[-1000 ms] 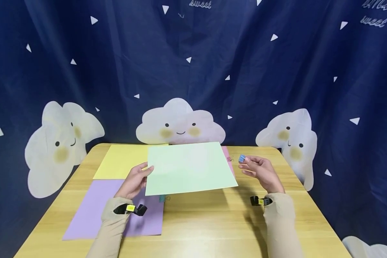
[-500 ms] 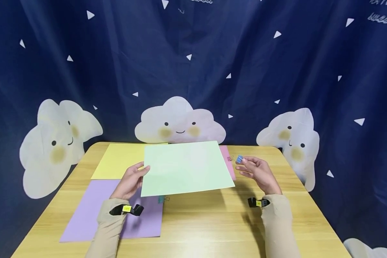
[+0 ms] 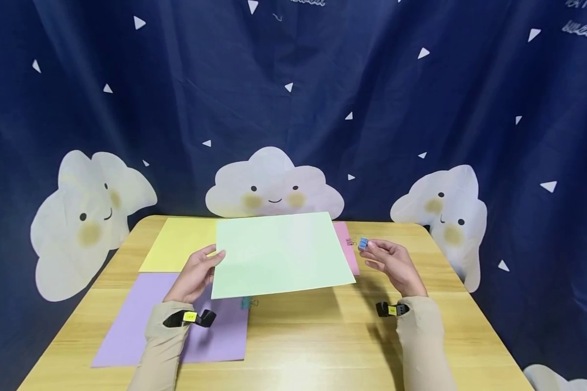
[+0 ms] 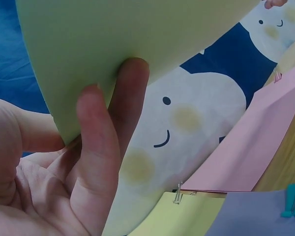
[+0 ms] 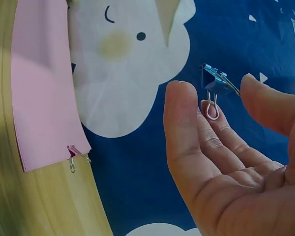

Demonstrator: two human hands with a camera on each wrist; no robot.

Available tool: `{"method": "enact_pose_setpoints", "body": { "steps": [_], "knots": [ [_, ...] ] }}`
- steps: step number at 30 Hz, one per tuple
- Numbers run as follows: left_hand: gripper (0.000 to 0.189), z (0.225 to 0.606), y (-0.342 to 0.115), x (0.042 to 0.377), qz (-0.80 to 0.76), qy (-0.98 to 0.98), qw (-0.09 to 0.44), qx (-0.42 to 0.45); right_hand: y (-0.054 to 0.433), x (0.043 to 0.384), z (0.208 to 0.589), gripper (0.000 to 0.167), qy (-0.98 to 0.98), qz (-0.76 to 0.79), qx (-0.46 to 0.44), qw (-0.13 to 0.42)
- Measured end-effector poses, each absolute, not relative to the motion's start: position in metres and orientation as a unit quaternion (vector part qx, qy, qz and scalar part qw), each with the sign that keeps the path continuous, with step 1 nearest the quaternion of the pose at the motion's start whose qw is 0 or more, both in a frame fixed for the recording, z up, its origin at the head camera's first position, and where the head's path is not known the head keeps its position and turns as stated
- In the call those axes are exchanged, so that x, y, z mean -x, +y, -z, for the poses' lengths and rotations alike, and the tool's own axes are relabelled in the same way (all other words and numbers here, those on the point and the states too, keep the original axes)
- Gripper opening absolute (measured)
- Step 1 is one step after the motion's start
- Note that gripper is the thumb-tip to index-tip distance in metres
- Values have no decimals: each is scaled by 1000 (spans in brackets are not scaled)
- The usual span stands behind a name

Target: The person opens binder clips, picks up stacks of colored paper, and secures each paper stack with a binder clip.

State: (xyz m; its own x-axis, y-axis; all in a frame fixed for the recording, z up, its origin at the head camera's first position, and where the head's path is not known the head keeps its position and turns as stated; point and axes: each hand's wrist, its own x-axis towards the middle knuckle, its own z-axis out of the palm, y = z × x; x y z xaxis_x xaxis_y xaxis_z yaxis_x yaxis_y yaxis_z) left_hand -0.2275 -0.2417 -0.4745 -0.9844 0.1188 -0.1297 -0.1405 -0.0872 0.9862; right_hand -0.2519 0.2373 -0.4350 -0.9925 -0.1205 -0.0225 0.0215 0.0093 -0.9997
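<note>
Light green paper (image 3: 283, 255) is lifted over the middle of the table. My left hand (image 3: 195, 274) grips it at its left edge, thumb on the upper face; in the left wrist view, fingers (image 4: 96, 123) press from underneath. To the right of the paper and apart from it, my right hand (image 3: 393, 263) pinches a small blue binder clip (image 3: 363, 244). The right wrist view shows the thumb on one wire handle of the blue binder clip (image 5: 214, 78), with the other handle by a fingertip. Its mouth is not clearly visible.
Yellow paper (image 3: 176, 244) lies back left, with purple paper (image 3: 127, 326) in front of it, a teal binder clip (image 3: 246, 302) on its right edge. Pink paper (image 3: 347, 250), partly hidden under the green, bears a pink binder clip (image 3: 350, 241). A dark blue curtain (image 3: 372, 81) hangs behind the table.
The green paper and my left hand have shifted slightly left. My right hand has come a little left too, and the blue binder clip has turned slightly in its fingers.
</note>
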Motion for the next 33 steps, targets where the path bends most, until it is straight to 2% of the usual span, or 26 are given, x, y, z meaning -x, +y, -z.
{"method": "enact_pose_setpoints", "body": {
  "steps": [7,15,23,33],
  "knots": [
    [79,472,-241,229,-741,665,92,1,235,255,435,49,699,713,29,37],
    [80,471,-243,229,-734,674,85,5,234,254,436,46,689,724,13,26],
    [82,471,-244,227,-736,672,86,4,234,253,434,58,702,712,6,30],
    [81,471,-242,224,-743,664,92,5,237,251,434,59,680,733,13,31]
  ]
}}
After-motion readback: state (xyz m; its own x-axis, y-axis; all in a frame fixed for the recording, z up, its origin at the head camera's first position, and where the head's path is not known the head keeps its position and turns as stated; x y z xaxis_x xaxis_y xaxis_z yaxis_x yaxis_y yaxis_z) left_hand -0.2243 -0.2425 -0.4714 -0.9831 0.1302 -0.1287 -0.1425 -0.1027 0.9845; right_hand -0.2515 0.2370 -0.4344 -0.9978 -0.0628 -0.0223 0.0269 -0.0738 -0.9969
